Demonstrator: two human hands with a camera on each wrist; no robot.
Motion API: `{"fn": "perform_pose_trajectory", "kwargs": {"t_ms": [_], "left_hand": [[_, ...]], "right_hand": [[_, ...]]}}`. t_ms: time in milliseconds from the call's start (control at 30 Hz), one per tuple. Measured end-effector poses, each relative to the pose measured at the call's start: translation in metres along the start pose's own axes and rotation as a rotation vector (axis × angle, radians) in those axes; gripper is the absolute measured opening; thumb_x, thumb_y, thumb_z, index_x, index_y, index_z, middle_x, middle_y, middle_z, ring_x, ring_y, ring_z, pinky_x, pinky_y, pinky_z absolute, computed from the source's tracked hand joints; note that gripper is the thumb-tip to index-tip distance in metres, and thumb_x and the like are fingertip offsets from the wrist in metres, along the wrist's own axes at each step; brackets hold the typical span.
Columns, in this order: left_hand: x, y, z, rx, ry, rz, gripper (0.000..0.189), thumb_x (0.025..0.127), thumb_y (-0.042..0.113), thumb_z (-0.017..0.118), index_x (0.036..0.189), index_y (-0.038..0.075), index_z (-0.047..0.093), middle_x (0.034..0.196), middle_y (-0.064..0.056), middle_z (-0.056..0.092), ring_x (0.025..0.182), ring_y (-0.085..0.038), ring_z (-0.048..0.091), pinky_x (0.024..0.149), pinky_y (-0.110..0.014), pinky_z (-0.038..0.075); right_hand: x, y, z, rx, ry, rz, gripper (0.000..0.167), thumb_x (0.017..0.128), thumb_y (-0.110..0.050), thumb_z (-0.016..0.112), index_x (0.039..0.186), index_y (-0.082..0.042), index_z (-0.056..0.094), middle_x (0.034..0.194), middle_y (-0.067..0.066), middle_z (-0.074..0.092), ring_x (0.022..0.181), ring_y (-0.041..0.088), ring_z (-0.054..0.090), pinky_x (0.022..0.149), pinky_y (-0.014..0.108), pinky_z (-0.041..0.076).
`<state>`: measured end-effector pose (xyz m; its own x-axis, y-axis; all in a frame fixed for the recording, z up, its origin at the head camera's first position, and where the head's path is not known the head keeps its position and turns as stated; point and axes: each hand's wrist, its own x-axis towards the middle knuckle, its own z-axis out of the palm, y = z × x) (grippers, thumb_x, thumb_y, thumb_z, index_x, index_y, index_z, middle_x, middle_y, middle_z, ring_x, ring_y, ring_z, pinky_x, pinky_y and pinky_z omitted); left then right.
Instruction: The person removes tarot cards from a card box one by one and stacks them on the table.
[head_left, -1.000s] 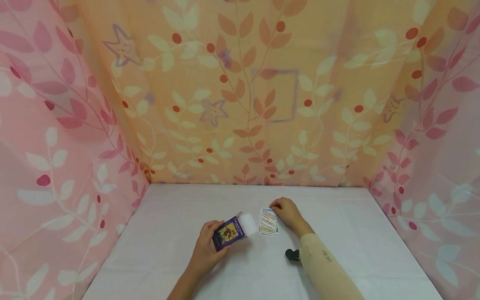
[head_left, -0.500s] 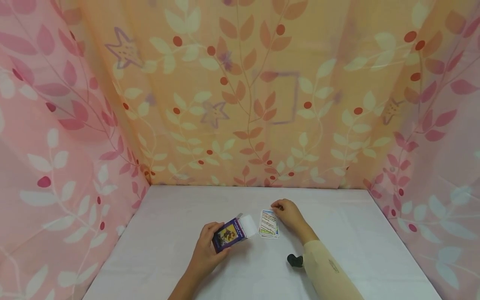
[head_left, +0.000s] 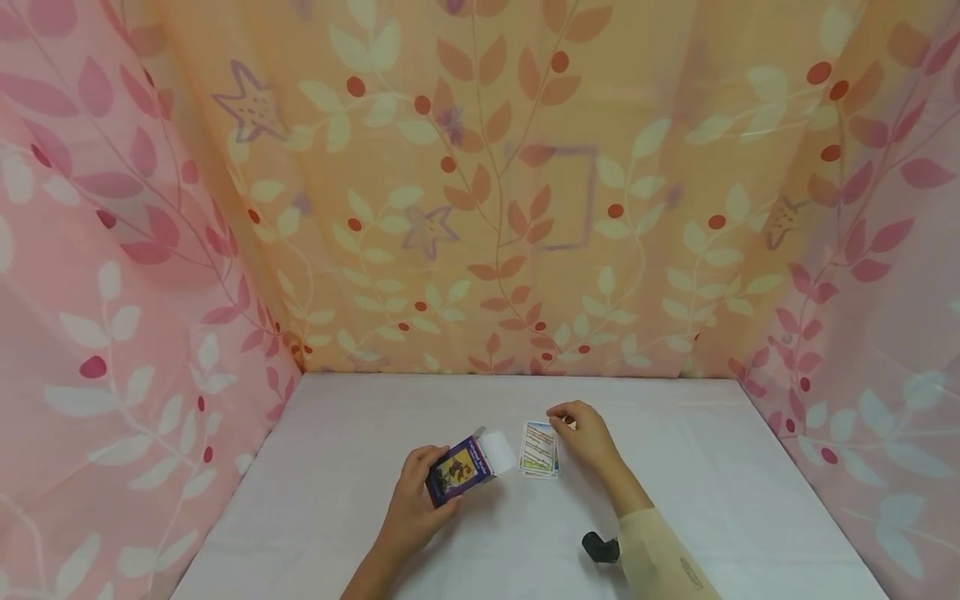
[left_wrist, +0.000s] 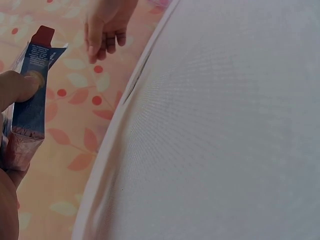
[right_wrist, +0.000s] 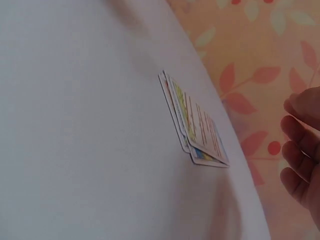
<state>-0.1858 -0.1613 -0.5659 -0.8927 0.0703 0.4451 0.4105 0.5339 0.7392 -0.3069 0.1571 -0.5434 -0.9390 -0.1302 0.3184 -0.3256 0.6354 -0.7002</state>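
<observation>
Head view: the left hand (head_left: 418, 492) was clamped on the blue box (head_left: 459, 471), its flap (head_left: 498, 452) open, above the white table (head_left: 360, 408). The cards (head_left: 538, 452) lay midway between the table's left and right edges, toward the far edge. Just beside them, the right hand (head_left: 588, 433) held nothing, fingers (right_wrist: 297, 156) loosely bent. Its bump could have spread the cards; a hard squeeze could have bent the box.

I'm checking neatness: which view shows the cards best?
The right wrist view: the cards appear largest there, their offset edges visible. The head view shows them smaller, from above; the left wrist view doesn't show them.
</observation>
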Motion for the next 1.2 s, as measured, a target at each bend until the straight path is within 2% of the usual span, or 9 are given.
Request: {"fn": "perform_pose_trajectory", "kwargs": {"t_ms": [67,267,400,633,733,833,967,1200], "left_hand": [[0.001,0.001,0.000,-0.002,0.002,-0.004,0.084,0.072,0.012,0.094,0.144,0.026,0.053,0.137,0.008,0.049,0.125,-0.012,0.053,0.107,-0.038,0.052],[0.001,0.002,-0.001,-0.013,0.010,-0.028,0.081,0.071,0.010,0.094,0.142,0.020,0.056,0.136,0.009,0.049,0.124,-0.011,0.053,0.107,-0.039,0.051],[0.000,0.001,0.000,-0.004,0.015,-0.012,0.082,0.071,0.010,0.094,0.142,0.018,0.056,0.136,0.008,0.050,0.124,-0.012,0.053,0.107,-0.037,0.052],[-0.001,-0.001,0.001,-0.007,0.017,-0.006,0.081,0.071,0.011,0.095,0.142,0.018,0.056,0.136,0.009,0.049,0.123,-0.011,0.053,0.107,-0.036,0.052],[-0.001,-0.002,0.000,0.000,0.019,0.004,0.083,0.071,0.011,0.095,0.142,0.024,0.055,0.136,0.009,0.049,0.123,-0.010,0.053,0.107,-0.037,0.052],[0.000,0.000,0.000,0.004,0.014,0.008,0.083,0.071,0.011,0.095,0.143,0.024,0.055,0.136,0.009,0.049,0.123,-0.011,0.053,0.106,-0.038,0.052],[0.000,0.002,0.000,0.001,0.008,0.009,0.083,0.070,0.009,0.095,0.143,0.016,0.056,0.137,0.007,0.050,0.123,-0.012,0.053,0.106,-0.036,0.052],[0.000,0.002,0.001,0.001,0.007,0.018,0.084,0.069,0.009,0.096,0.143,0.012,0.056,0.137,0.006,0.050,0.123,-0.013,0.054,0.105,-0.035,0.052]], "right_hand": [[-0.003,-0.006,-0.002,0.020,0.018,-0.022,0.011,0.094,-0.012,0.074,0.103,-0.010,0.077,0.100,0.004,0.071,0.092,0.020,0.059,0.082,0.036,0.049],[-0.015,-0.022,-0.005,0.052,0.039,-0.063,0.010,0.094,-0.014,0.075,0.104,-0.014,0.077,0.097,-0.002,0.069,0.091,0.020,0.058,0.076,0.029,0.045],[-0.024,-0.031,-0.005,0.059,0.053,-0.072,0.011,0.093,-0.013,0.075,0.104,-0.015,0.077,0.095,-0.004,0.068,0.090,0.021,0.059,0.075,0.029,0.044],[-0.038,-0.044,-0.007,0.080,0.064,-0.059,0.011,0.094,-0.014,0.075,0.104,-0.017,0.076,0.097,-0.007,0.068,0.090,0.014,0.057,0.078,0.035,0.048],[-0.043,-0.051,-0.009,0.093,0.062,-0.054,0.011,0.094,-0.015,0.075,0.104,-0.019,0.076,0.099,-0.008,0.068,0.092,0.014,0.057,0.080,0.039,0.049],[-0.047,-0.056,-0.009,0.100,0.066,-0.080,0.012,0.093,-0.014,0.075,0.103,-0.020,0.076,0.100,-0.010,0.069,0.094,0.013,0.057,0.080,0.041,0.050],[-0.052,-0.060,-0.006,0.090,0.066,-0.121,0.013,0.093,-0.014,0.076,0.104,-0.020,0.077,0.099,-0.014,0.068,0.094,0.011,0.057,0.080,0.038,0.050],[-0.058,-0.066,-0.002,0.072,0.067,-0.145,0.013,0.092,-0.014,0.077,0.102,-0.022,0.076,0.097,-0.017,0.067,0.094,0.010,0.057,0.078,0.035,0.051]]}}
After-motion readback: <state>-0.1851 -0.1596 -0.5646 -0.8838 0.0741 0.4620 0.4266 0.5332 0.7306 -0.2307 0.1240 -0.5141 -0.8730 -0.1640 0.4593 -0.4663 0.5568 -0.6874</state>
